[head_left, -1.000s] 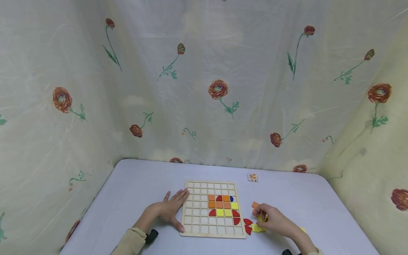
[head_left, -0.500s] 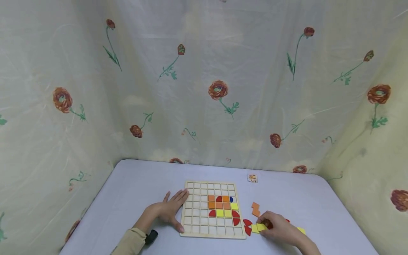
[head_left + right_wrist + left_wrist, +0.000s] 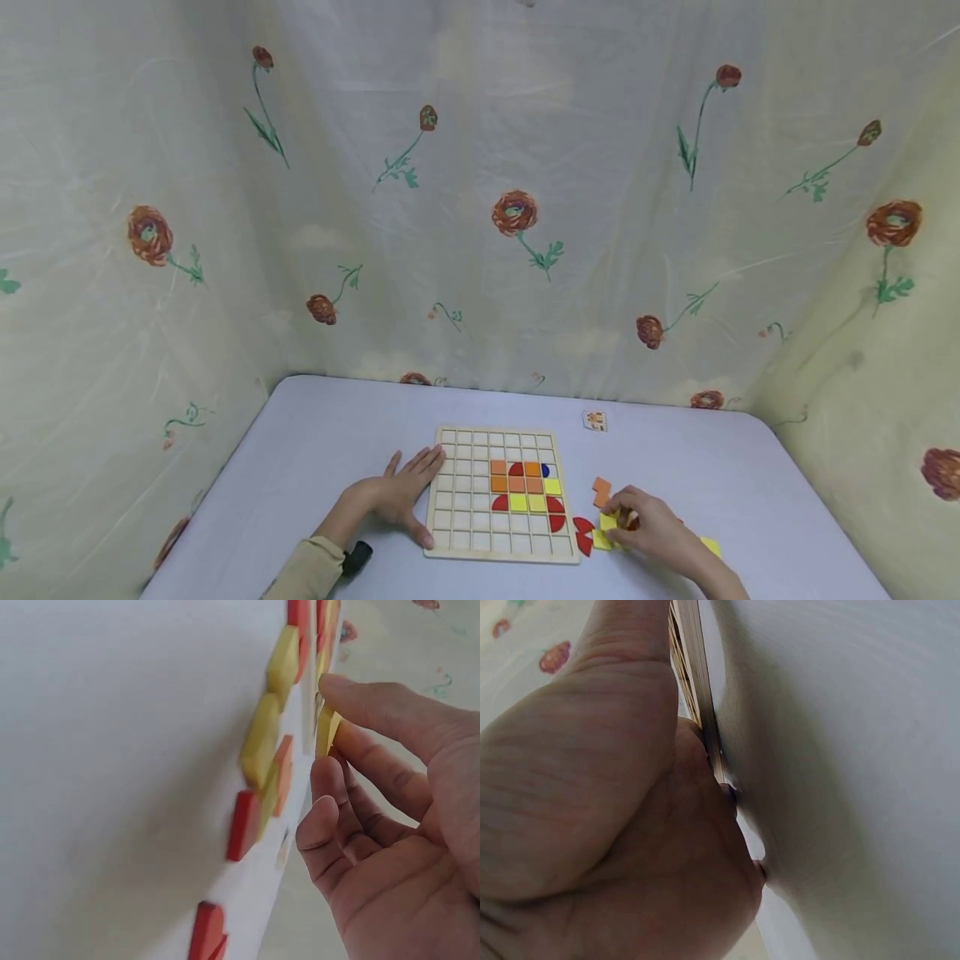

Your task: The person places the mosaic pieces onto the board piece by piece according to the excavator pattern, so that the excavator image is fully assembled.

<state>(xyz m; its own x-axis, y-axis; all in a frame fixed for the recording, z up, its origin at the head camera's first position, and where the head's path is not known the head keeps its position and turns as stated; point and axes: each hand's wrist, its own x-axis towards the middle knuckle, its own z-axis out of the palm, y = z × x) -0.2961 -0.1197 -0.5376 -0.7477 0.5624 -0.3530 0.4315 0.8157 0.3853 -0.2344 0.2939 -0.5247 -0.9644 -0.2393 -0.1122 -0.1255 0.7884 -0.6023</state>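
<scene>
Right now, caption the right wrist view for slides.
Right hand pinches a yellow tile near red, yellow and orange tiles.

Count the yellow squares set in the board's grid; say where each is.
3: the top yellow square directly below the blue piece; the left yellow square and right yellow square side by side in the next row down. None on the board appears hidden.

Floral drapes (image 3: pixel 585 333) (on three sides) round a table (image 3: pixel 345 421) suggest a booth.

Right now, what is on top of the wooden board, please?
On the board lie orange tiles, red tiles, yellow tiles and one blue tile. The left hand touches its left edge; whatever it covers there cannot be seen.
</scene>
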